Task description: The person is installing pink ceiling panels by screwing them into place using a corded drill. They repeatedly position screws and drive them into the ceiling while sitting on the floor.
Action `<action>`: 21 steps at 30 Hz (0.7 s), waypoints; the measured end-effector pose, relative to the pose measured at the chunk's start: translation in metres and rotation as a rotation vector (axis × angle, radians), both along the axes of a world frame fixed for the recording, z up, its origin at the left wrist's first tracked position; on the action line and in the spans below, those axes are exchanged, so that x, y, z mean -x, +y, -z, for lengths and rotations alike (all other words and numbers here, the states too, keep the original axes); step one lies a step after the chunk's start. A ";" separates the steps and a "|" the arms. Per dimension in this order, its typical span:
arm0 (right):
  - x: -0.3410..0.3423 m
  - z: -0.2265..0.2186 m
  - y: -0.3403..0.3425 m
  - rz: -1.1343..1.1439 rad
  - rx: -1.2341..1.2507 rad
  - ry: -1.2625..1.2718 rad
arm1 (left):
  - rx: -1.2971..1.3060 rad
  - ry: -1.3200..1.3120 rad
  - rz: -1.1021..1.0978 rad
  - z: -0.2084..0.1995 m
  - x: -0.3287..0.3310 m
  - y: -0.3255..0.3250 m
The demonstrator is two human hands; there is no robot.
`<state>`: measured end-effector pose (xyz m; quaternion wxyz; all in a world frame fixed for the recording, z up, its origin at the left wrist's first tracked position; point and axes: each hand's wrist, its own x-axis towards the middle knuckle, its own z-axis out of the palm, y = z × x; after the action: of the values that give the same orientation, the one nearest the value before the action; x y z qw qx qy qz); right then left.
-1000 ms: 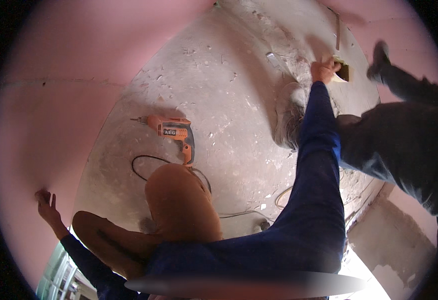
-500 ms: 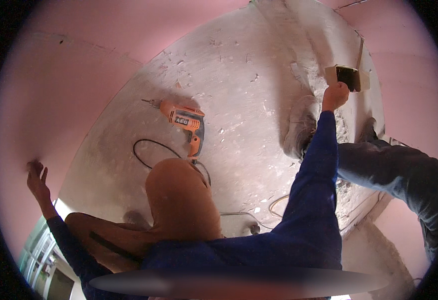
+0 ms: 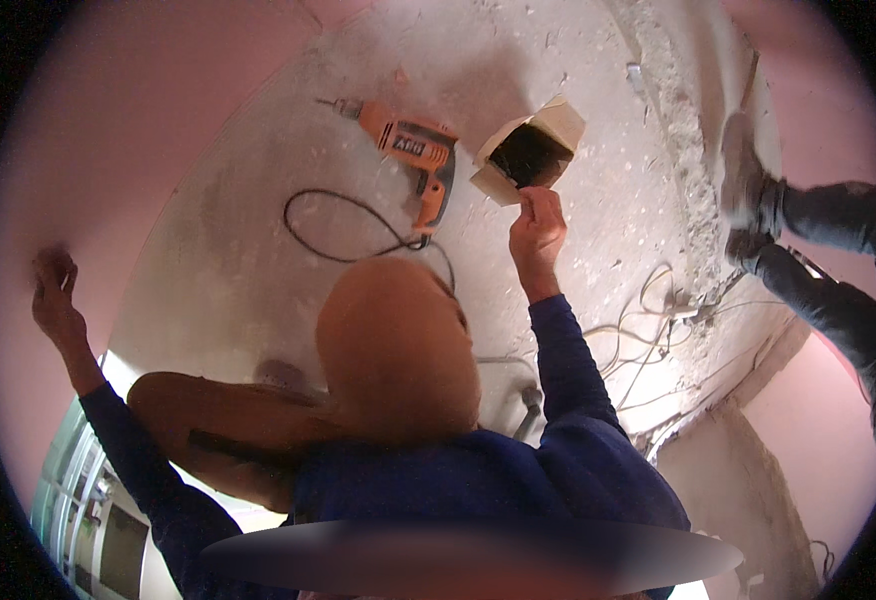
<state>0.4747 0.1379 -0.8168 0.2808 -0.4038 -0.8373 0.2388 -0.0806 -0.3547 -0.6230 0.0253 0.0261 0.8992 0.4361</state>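
My right hand pinches the lower edge of the small open cardboard box — just right of the orange drill. I'd lift it level. Left hand, fingers curled, braces against the pink wall.

One drill, one box

head view | worn fisheye, looks steeply down | near knees, concrete floor | single view
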 end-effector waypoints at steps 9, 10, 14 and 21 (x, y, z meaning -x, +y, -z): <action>-0.016 -0.003 -0.016 -0.008 -0.007 -0.145 | 0.077 0.029 0.363 -0.006 0.000 0.005; -0.010 0.002 -0.006 -0.037 -0.009 -0.168 | 0.072 -0.021 0.377 -0.006 -0.003 0.010; 0.021 0.026 0.030 -0.097 0.020 -0.599 | 0.239 -0.049 0.510 -0.004 -0.027 0.038; 0.038 0.056 0.048 -0.116 -0.018 -0.844 | 0.373 -0.018 0.679 0.004 -0.056 0.081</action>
<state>0.4364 0.1864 -0.8726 -0.0971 -0.4160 -0.9021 0.0604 -0.0242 -0.2736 -0.6265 0.1803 0.3133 0.9030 0.2323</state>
